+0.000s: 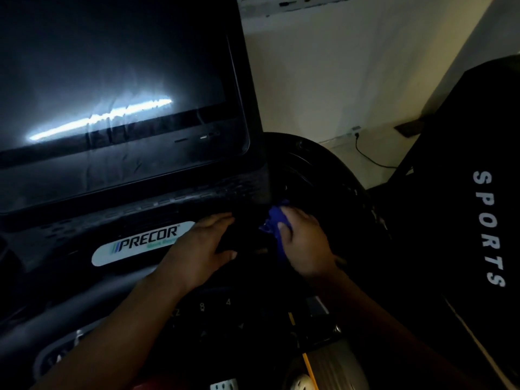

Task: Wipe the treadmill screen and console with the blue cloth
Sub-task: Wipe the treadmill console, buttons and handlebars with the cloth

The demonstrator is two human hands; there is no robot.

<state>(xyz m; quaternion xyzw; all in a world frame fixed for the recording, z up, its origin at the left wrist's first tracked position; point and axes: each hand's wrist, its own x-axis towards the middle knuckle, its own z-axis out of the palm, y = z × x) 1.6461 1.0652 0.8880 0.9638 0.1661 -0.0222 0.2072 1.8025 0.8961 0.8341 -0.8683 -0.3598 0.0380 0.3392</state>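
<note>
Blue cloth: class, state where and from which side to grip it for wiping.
Grip the blue cloth at its bunched middle, from above on the right, as the right hand does: it is crumpled, loose ends sticking out.

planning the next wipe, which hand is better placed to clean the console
Right: the right hand grips the blue cloth below the screen, at its right corner; the left hand rests bare on the console by the Precor label.

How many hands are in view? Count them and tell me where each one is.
2. The left hand lies on the console just right of the PRECOR label; the right hand grips the blue cloth beside it, below the screen's right corner.
</note>
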